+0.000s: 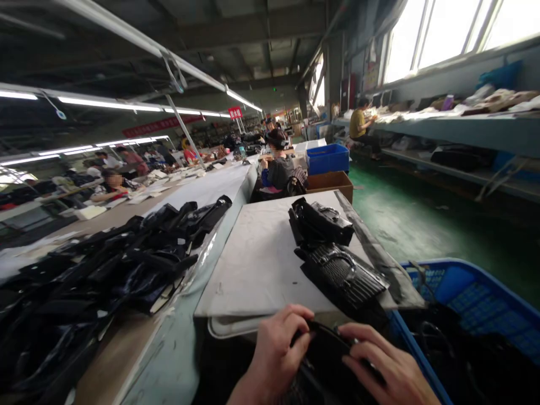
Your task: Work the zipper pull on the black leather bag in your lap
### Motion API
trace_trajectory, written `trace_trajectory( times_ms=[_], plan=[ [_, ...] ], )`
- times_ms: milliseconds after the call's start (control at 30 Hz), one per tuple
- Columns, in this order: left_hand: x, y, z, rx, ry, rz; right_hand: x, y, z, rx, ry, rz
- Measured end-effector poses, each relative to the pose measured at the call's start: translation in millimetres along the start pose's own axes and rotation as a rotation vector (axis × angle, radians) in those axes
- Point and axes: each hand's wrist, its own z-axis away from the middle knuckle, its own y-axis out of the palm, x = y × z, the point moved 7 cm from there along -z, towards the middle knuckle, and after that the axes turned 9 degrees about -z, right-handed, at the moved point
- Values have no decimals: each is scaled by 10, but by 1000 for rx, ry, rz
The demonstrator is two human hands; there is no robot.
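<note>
— What were your hands doing just then?

— Both were on a black bag low in front of me, at the near edge of the work board. My left hand was curled over its upper edge, fingers bent and closed on it. My right hand lay flatter on the other side, fingers stretched along the top and pressing down; whether the thumb gripped underneath, I could not tell.

— And the bag itself?

— It sat between my hands, mostly hidden by them, just below the board's rim.

— What lay beyond?

— On the board, a little ahead of my right hand, a woven-textured black bag lay tilted, and touching its far end stood another glossy black bag. To my right was a blue plastic crate with dark pieces inside. To my left, a long table carried a heap of black bag parts.

— Anyone else around?

— A seated person worked further up the line beside a blue bin and a cardboard box. Another person in a yellow shirt sat by the shelves under the windows.
</note>
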Motion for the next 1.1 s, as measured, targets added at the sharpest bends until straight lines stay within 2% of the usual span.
trace_trajectory(
  times_ms=[167, 467, 567, 700, 800, 933, 1100],
  plan=[
    [-21, 15, -64, 40, -65, 36, 70, -45, -100, 87, 76, 14],
    [-9, 35, -51, 22, -68, 29, 112, 15, -281, 194, 92, 84],
    [6, 33, -45, 17, -75, 24, 109, 24, -294, 168, 107, -21],
    [20, 37, -24, 7, -64, 26, 75, 13, -237, 52, 93, -150],
    [17, 58, -9, 1, -34, 15, 42, 10, -183, -15, 66, -151],
    [3, 93, -26, 0, -1, -2, 23, 1, -170, -42, 53, -111],
    [11, 79, -86, -4, -84, 75, -42, -6, -218, -64, 197, -202]
  ],
)
